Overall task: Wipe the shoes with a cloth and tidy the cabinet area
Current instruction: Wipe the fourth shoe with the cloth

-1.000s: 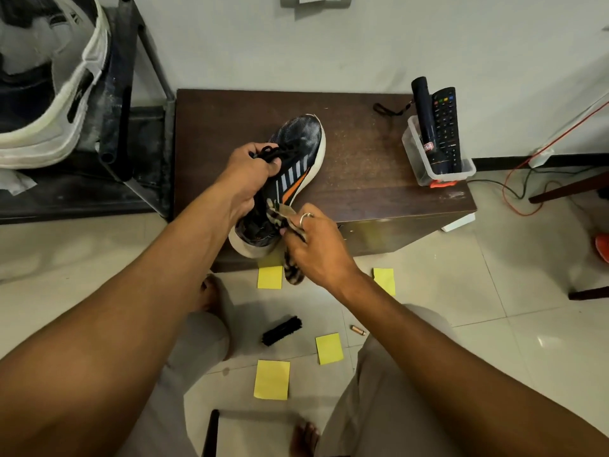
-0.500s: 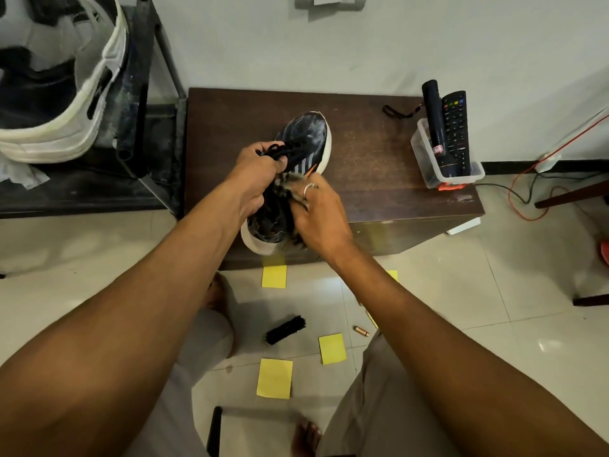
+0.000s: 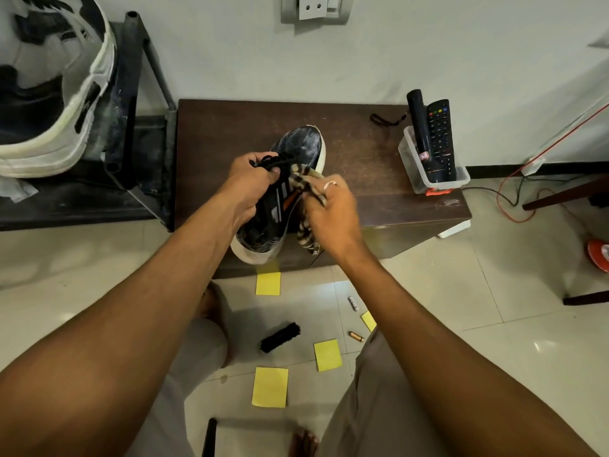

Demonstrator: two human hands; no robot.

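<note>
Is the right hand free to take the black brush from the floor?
Probably not yet: the right hand grips the striped cloth by the shoe. The brush lies uncovered on the floor, so freeing that hand should suffice.

Shoe (image 3: 298, 148): upper was black mesh, side stripes white, one flash orange, sole white. Cloth (image 3: 304, 230): was striped tan and dark brown. Cabinet (image 3: 362, 150): top was dark brown. Sticky notes (image 3: 269, 386): were yellow. Brush (image 3: 280, 337): was black.

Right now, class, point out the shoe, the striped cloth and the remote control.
shoe (image 3: 301, 143), head view, on the dark mesh toe.
striped cloth (image 3: 305, 237), head view, on the hanging end.
remote control (image 3: 441, 136), head view, on its keypad.
</note>
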